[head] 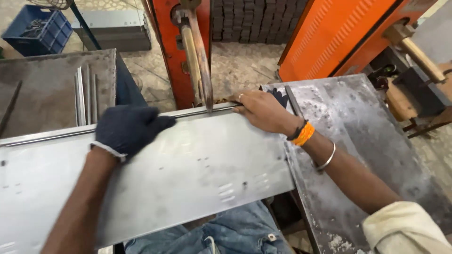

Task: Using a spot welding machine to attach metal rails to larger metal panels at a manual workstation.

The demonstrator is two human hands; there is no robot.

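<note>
Head view, gloved left hand (126, 128) flat on metal sheet (188, 164), bare right hand (263, 110) pressing its edge

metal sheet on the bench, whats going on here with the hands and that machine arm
A person holds a large metal sheet flat across their lap and a grey workbench. The gloved left hand presses down on the sheet near its far edge, and the bare right hand steadies that same folded edge beside the tip of a machine arm that comes down from an orange machine. The tip meets the sheet's edge just left of the right hand's fingers. A few metal strips lie on another table at the left.
</note>
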